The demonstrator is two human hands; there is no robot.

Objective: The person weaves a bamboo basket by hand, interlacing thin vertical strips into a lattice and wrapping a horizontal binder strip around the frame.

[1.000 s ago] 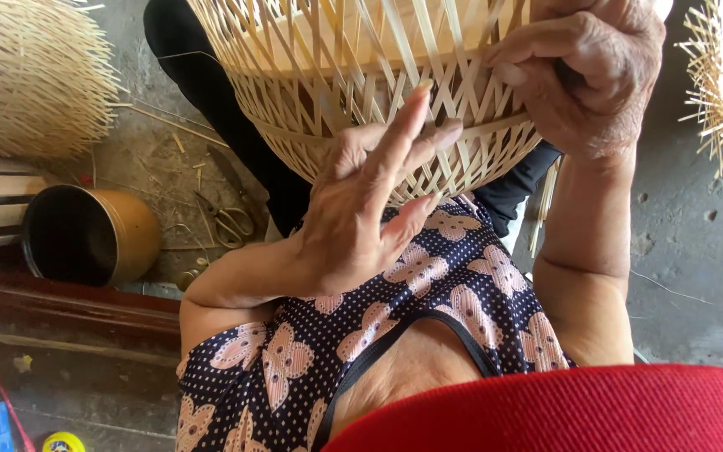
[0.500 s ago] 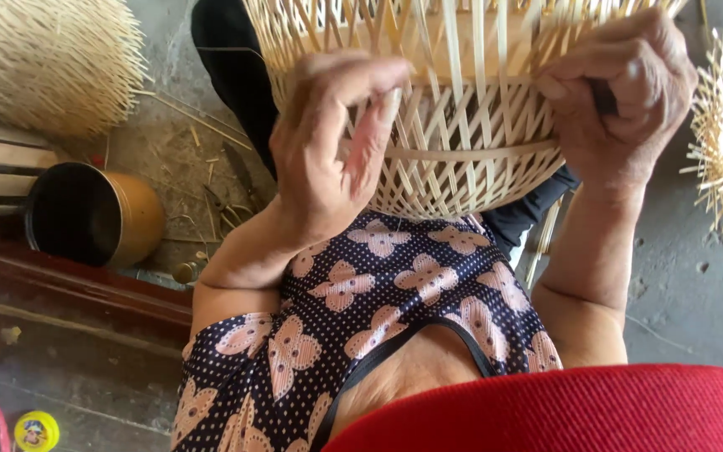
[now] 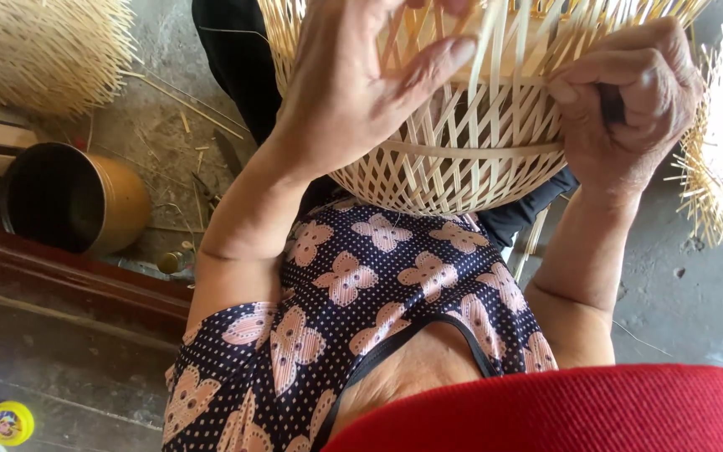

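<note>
Resting in the lap, the half-woven bamboo basket sits between both hands: left hand spread loosely across its strips, right hand pinched on a dark tool against its rim.

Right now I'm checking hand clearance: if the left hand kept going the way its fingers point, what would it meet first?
Probably the upright bamboo strips of the woven basket; the left hand fingertips already look on them.

Dark metal can lying on side at left; bristly bamboo bundle above; small yellow disc at bottom left.
</note>
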